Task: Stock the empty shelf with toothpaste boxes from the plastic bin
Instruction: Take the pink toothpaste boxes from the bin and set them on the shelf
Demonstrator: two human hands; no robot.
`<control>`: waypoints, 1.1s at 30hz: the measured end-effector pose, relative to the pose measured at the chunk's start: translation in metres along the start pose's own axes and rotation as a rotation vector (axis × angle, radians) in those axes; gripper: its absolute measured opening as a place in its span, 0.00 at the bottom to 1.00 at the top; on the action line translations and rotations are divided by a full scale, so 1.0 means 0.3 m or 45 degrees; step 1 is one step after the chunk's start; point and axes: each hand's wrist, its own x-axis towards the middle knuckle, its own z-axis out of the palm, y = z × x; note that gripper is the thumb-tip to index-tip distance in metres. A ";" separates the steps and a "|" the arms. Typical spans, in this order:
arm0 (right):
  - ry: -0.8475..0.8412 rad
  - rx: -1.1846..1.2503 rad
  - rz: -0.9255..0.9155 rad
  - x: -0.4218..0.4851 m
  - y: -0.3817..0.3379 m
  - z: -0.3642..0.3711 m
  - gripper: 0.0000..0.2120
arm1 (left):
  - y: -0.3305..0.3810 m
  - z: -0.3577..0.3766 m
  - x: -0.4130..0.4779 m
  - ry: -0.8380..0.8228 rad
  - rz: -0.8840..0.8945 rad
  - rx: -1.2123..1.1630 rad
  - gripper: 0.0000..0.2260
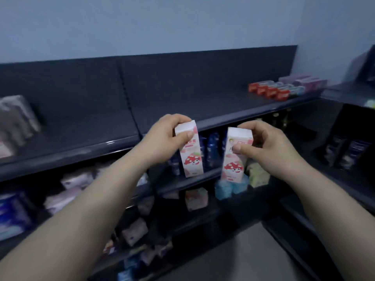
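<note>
Toothpaste box (191, 153), pink and white with a red mushroom figure, hangs nearly upright from my left hand (164, 138). My thumb presses its front face near the top and my fingers curl over the top end. A second toothpaste box (235, 157) with the same print is pinched the same way in my right hand (261, 145), thumb on the front, fingers wrapped behind. The two boxes are side by side, near each other but apart. I hold them in the air in front of the shelving, their tops about level with the front edge of the dark top shelf (182, 106).

At the far right end of that shelf lies a row of red boxes (267, 91), with purple boxes (308, 82) just behind them. At its left end sits a blurred grey pack (16, 118). On the tier below, behind my boxes, stand dark blue packets (213, 147). Lower down are light blue packs (225, 189) and a pale green pack (258, 175).
</note>
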 end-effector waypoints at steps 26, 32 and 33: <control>-0.661 0.322 -0.510 0.892 -0.438 1.147 0.14 | -0.664 -0.963 0.038 0.668 -0.454 0.558 0.09; -0.650 0.220 -0.499 0.930 -0.521 1.346 0.19 | -0.773 -1.172 0.043 0.724 -0.501 0.448 0.10; -0.640 0.211 -0.491 0.929 -0.534 1.371 0.19 | -0.789 -1.202 0.038 0.690 -0.503 0.441 0.10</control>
